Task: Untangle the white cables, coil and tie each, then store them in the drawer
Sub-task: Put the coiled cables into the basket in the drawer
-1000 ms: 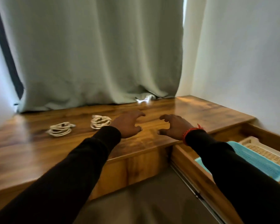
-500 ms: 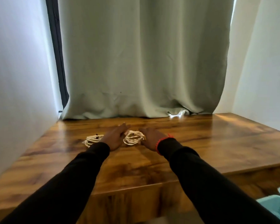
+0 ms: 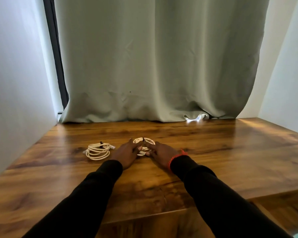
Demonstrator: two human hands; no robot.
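- Both hands are down on the wooden bench [image 3: 213, 160], arms in black sleeves reaching forward side by side.
- Left hand [image 3: 127, 154] lies palm down, fingers together and stretched toward the right hand, tips touching a coiled white cable [image 3: 143, 146].
- Right hand [image 3: 162, 154], a red band [image 3: 176, 157] at its wrist, mirrors it: fingers reaching toward the left hand, tips on the same coil.
- That coil sits squeezed between the two hands, partly hidden under the fingertips; a small dark tie shows at its far edge.
- Whether either hand actually pinches the cable or just rests on it, I cannot tell.
- A second coiled white cable [image 3: 98, 150] lies flat on the bench just outside the left hand, apart from it, loops bundled with a dark tie on top.
- Beyond both hands, a pale green curtain [image 3: 153, 66] hangs down to the back edge of the bench.
- White walls flank the bench on either side of the arms.
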